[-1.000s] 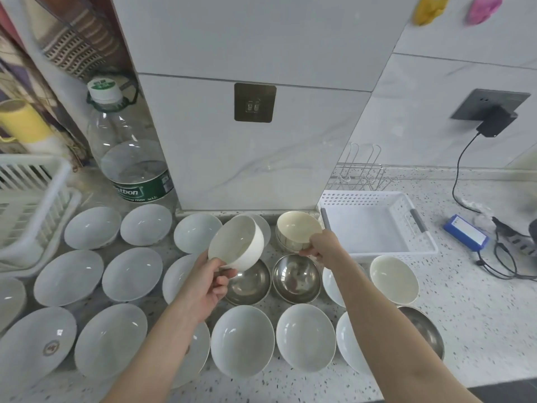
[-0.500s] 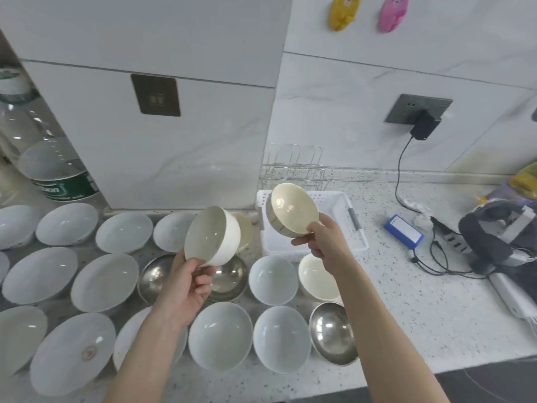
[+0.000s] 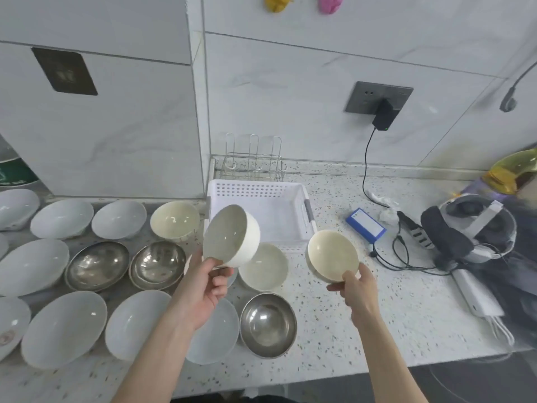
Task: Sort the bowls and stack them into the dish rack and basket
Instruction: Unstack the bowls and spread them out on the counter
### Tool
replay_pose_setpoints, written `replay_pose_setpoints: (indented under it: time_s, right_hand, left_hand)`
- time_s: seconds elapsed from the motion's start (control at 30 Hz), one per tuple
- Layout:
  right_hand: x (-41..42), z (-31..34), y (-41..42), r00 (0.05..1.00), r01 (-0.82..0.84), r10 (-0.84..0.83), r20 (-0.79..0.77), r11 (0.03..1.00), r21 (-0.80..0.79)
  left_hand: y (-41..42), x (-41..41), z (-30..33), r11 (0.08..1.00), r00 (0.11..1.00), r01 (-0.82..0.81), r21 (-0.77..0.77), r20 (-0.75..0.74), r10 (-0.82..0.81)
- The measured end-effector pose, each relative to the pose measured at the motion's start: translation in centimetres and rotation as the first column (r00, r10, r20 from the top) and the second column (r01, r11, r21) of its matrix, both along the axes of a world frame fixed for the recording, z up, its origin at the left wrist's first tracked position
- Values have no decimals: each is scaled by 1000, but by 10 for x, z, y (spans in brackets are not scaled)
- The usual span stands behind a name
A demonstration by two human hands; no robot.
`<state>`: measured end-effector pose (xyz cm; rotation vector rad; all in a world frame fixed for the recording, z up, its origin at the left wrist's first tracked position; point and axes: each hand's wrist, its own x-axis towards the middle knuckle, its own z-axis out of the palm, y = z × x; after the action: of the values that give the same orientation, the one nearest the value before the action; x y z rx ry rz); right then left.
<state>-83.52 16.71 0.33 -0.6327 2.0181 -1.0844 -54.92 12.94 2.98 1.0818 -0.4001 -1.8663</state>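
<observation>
My left hand (image 3: 203, 286) grips a white bowl (image 3: 231, 235) by its rim, tilted, in the air in front of the white basket (image 3: 302, 196). My right hand (image 3: 356, 289) holds a cream bowl (image 3: 332, 255) by its lower edge, tilted toward me, to the right of the basket's front corner. The basket is empty. Behind it stands a wire dish rack (image 3: 253, 161), also empty. Several white, cream and steel bowls lie on the counter to the left, among them a cream bowl (image 3: 174, 219) and a steel bowl (image 3: 268, 324).
On the right of the counter (image 3: 377, 309) lie a blue box (image 3: 365, 225), black cables, a headset (image 3: 467, 231) and a white power strip (image 3: 476, 295). A charger (image 3: 384, 115) is plugged into the wall socket. The counter's front edge runs below my forearms.
The view has swung right. My right hand carried the cream bowl right and down, off the basket to its right side. My left hand moved its white bowl right, toward the basket front.
</observation>
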Motion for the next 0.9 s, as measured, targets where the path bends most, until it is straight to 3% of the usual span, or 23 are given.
replay_pose_setpoints:
  time_s: [0.37, 0.9]
  right_hand:
    - [-1, -33, -2, 987, -163, 161, 24, 976, 145]
    - [-4, -49, -15, 973, -228, 222, 61, 963, 145]
  left_hand:
    - [11, -27, -9, 999, 991, 32, 21, 129, -34]
    - [9, -39, -13, 995, 969, 96, 27, 227, -99]
